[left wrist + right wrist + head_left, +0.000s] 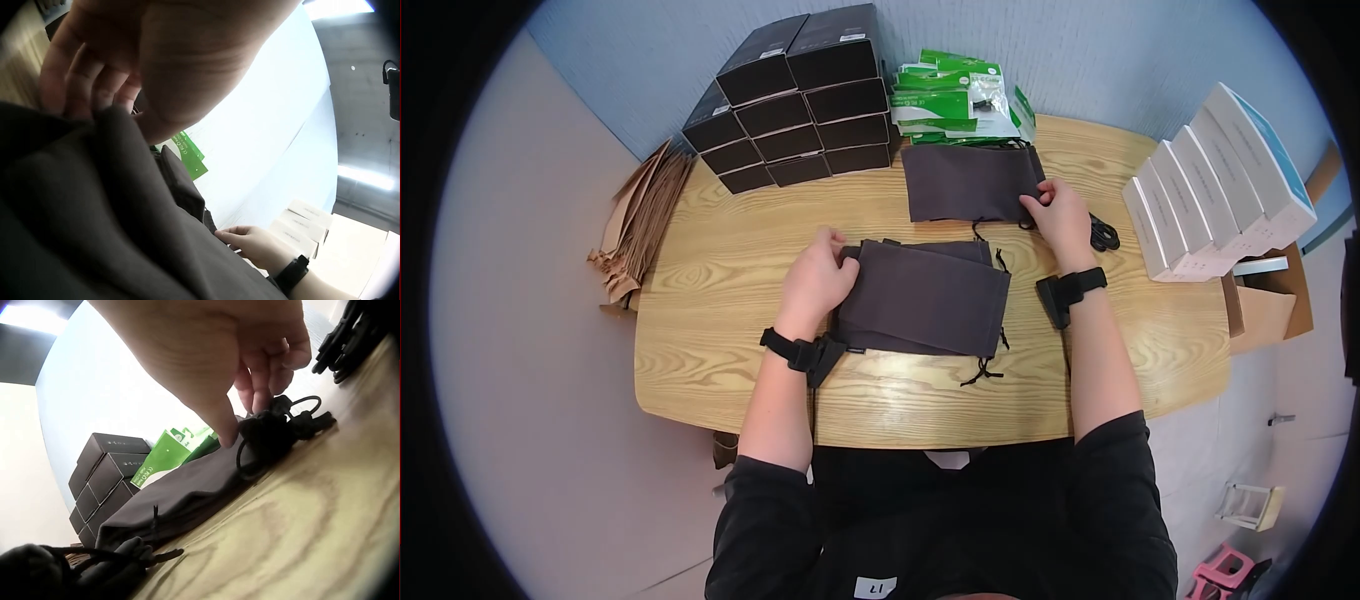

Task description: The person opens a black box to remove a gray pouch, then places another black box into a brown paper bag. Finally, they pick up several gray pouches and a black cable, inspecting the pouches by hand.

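Observation:
Dark grey drawstring pouches point(925, 298) lie stacked near the middle of the table, black cords at their right end. My left hand point(818, 280) is at the stack's left edge; in the left wrist view the grey fabric point(134, 206) bunches up between thumb and fingers. Farther back, another grey drawstring pouch point(965, 183) lies flat in front of the green packets. My right hand point(1060, 215) pinches its right end, where the right wrist view shows black cord point(269, 434) bunched at thumb and fingertips.
Black boxes point(805, 110) are stacked at the back left, beside a pile of green packets point(960, 100). White boxes point(1205, 195) stand in a row at the right. A coiled black cable point(1104, 234) lies near my right hand. Brown paper bags point(635, 215) lean at the table's left edge.

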`<state>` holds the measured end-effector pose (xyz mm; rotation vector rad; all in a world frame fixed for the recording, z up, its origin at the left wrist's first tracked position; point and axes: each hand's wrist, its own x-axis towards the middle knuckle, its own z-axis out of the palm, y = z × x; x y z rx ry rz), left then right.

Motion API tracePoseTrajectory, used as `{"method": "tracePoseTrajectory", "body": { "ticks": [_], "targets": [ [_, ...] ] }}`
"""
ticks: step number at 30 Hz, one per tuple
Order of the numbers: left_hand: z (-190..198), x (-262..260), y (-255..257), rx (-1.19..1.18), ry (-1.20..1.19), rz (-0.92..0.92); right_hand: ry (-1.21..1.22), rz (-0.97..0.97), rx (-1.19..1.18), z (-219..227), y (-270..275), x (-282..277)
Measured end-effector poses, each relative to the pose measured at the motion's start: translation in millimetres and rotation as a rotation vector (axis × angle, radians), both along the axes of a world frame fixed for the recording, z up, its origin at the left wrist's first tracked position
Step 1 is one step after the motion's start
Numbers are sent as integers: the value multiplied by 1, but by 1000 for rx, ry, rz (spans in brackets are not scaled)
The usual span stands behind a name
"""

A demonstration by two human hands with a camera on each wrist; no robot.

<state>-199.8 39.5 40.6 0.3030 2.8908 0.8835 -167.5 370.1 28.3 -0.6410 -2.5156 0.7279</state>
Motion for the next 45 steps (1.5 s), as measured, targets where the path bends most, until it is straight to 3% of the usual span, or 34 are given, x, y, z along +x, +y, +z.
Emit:
{"method": "tracePoseTrajectory", "body": {
  "ticks": [2,5,9,12,15,17,18,20,21,23,24,26,28,31,34,38,40,45],
  "targets": [
    [-2,4,5,112,172,1,55,39,-24,-4,5,-1],
    [0,7,6,17,171,-152,50,51,-13,0,6,-1],
    [0,6,5,4,72,-198,-3,21,-7,6,-3,-1],
    [-5,4,5,35,50,-168,0,34,127,-4,-1,-4],
    [-14,1,6,88,202,-171,179,74,152,-2,-4,-7],
    [-14,-2,11,160,407,-107,517,158,297,8,-9,-8],
    [-11,-4,12,161,407,-105,517,160,297,22,-17,-4],
    [-5,-5,14,512,78,-109,373,346,-320,44,-33,5],
    [-4,-2,15,511,77,-111,374,344,-320,44,-36,5],
    [-1,5,21,1101,-517,-65,400,736,-884,44,-42,6],
    [5,10,26,1100,-517,-66,322,786,-974,57,-54,19],
    [16,19,33,1340,-936,-94,323,837,-1103,57,-72,35],
    [-5,11,33,1404,-959,-162,268,905,-1300,51,-76,44],
    [-10,7,32,1532,-1029,-277,207,879,-1400,39,-71,52],
    [4,12,38,1512,-725,12,185,1042,-1601,12,-46,46],
    [-1,6,30,1393,-514,72,-49,1157,-1483,-15,-28,35],
    [-3,3,23,1438,-480,8,112,719,-1318,3,-59,44],
    [14,7,20,1416,-444,-32,-11,660,-1180,4,-50,45]
  ]
}}
